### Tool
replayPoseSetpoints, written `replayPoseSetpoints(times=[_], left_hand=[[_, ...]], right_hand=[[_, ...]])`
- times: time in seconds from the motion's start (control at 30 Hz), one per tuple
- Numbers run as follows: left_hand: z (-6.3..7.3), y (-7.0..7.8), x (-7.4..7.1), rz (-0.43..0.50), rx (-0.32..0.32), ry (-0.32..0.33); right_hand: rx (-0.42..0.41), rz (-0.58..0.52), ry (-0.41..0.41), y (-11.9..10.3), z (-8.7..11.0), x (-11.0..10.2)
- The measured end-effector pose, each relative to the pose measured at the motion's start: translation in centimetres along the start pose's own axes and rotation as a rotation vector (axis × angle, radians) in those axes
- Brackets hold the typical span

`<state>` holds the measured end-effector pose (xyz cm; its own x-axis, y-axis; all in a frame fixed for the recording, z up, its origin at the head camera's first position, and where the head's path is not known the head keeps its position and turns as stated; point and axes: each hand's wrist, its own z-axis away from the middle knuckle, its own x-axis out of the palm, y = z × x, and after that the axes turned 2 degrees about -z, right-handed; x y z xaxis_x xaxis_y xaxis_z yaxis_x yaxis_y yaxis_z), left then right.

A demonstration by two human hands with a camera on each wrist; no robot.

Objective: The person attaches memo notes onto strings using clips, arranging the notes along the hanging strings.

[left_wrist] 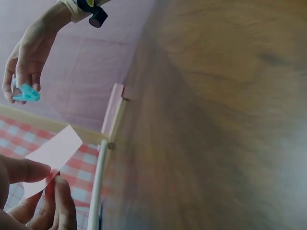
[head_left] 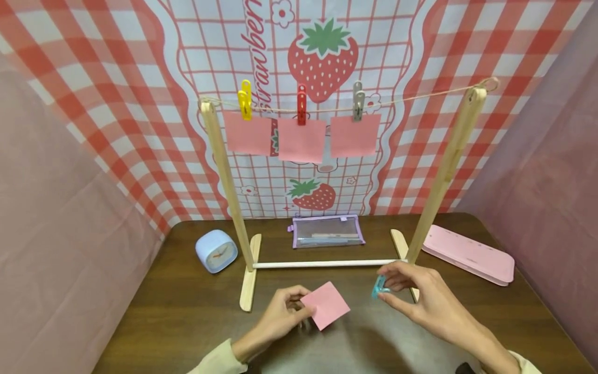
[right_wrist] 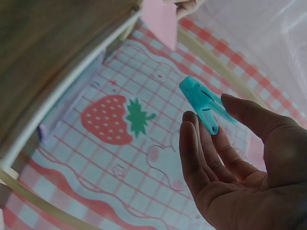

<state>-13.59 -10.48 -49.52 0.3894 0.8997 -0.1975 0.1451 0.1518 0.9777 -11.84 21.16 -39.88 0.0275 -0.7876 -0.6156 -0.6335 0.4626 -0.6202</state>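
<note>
My left hand [head_left: 285, 314] pinches a square pink paper note [head_left: 327, 305] by its left corner, between thumb and fingers, above the table. To the right, my right hand [head_left: 427, 296] holds a teal clothespin [head_left: 379, 287] by its handle ends; in the right wrist view the clothespin [right_wrist: 199, 98] points away from the fingertips. Above and behind both hands, a string [head_left: 420, 97] carries three pink notes, hung by a yellow clothespin [head_left: 245, 101], a red clothespin [head_left: 301, 105] and a grey clothespin [head_left: 358, 102]. The held note and the teal clothespin are apart.
The string runs between two wooden posts [head_left: 224, 182], joined low down by a white rod [head_left: 327, 264]. On the brown table [head_left: 163, 311] stand a blue clock [head_left: 216, 251] at left, a purple mesh pouch [head_left: 327, 231] at the back and a pink case [head_left: 469, 254] at right.
</note>
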Motion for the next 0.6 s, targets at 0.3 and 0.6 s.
replayPoseSetpoints(times=[0.3, 0.6], left_hand=[[-3.2, 1.3, 1.1, 0.154, 0.012, 0.051], [-5.8, 3.6, 2.4, 0.297, -0.003, 0.138]], right_hand=[[-0.066, 0.076, 0.090, -1.7, -2.5, -2.1], [-0.114, 0.175, 0.173, -3.8, -5.1, -4.9]])
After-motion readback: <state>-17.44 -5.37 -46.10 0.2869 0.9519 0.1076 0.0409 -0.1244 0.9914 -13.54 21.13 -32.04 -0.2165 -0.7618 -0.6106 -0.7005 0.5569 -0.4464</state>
